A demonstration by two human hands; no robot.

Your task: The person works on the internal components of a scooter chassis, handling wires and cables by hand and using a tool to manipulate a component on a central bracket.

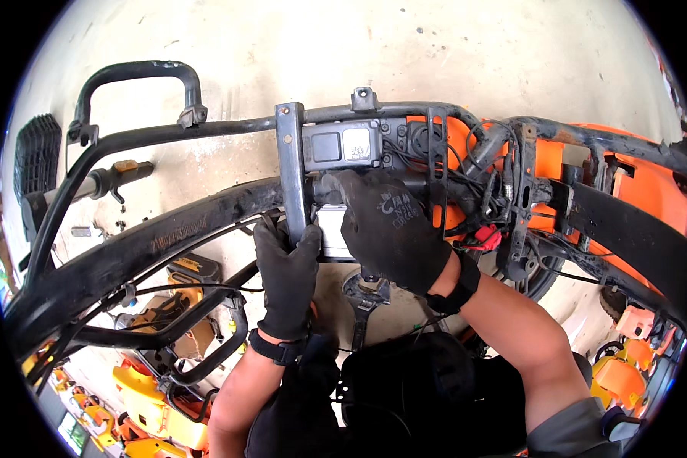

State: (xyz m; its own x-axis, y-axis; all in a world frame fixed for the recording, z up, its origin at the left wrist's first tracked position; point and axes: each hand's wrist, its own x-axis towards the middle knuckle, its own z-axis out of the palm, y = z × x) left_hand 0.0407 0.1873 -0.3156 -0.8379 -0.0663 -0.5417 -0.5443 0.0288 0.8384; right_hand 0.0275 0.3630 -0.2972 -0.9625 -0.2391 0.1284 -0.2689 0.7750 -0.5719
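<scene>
Left gloved hand (288, 271) has the lower end of the flat grey bracket (289, 149) between thumb and fingers; looks closed on it. Bracket lies across the thick black frame tube (206, 211), its upper end at the thinner black tube (229, 128). Right gloved hand (393, 221) is just right of the bracket, fingers bent over the silver-white box (330, 229); fingertips hidden, can't tell whether it grips anything. Box sits right of the bracket's lower end, partly covered by that hand. Black control module (330, 147) right of the bracket's upper part; red connector (482, 238) farther right. Step, judging by pose: two-handed positioning of bracket and box. Next move seems to call for a steady left grip and finger room around the box.
</scene>
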